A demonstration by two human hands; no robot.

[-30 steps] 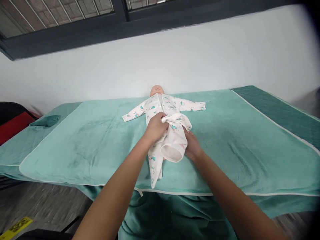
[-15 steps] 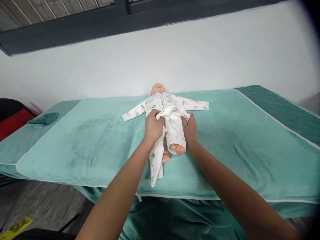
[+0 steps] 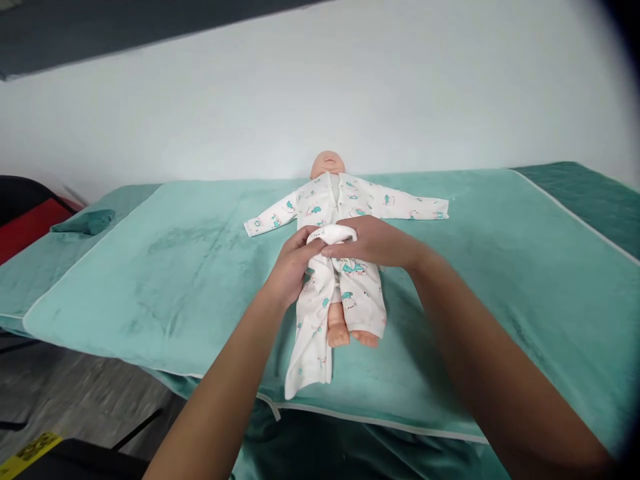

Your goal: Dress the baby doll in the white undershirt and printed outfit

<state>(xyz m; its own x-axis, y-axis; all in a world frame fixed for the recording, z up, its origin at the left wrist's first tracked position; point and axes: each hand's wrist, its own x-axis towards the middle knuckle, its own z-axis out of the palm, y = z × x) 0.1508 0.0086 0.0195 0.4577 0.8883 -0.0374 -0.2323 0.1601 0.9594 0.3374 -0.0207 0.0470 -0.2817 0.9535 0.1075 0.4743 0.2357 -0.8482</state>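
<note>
A baby doll (image 3: 327, 162) lies on its back on a teal towel (image 3: 175, 267), head toward the wall. It wears a white printed romper (image 3: 357, 293) with both sleeves spread out. One trouser leg covers the doll's leg on the right; the other leg of the romper lies empty to the left, and both bare feet (image 3: 350, 335) show. My left hand (image 3: 290, 267) and my right hand (image 3: 373, 240) are both closed on the bunched cloth at the doll's waist.
The towel covers a table with a darker green sheet (image 3: 590, 193) at the right. A rolled green cloth (image 3: 83, 222) lies at the far left. A red and black object (image 3: 25, 220) stands beyond the left edge. A white wall runs behind.
The trouser leg has been drawn up the doll's leg and both feet now show. My right hand moved from the doll's side to the waist, and the view tilted down.
</note>
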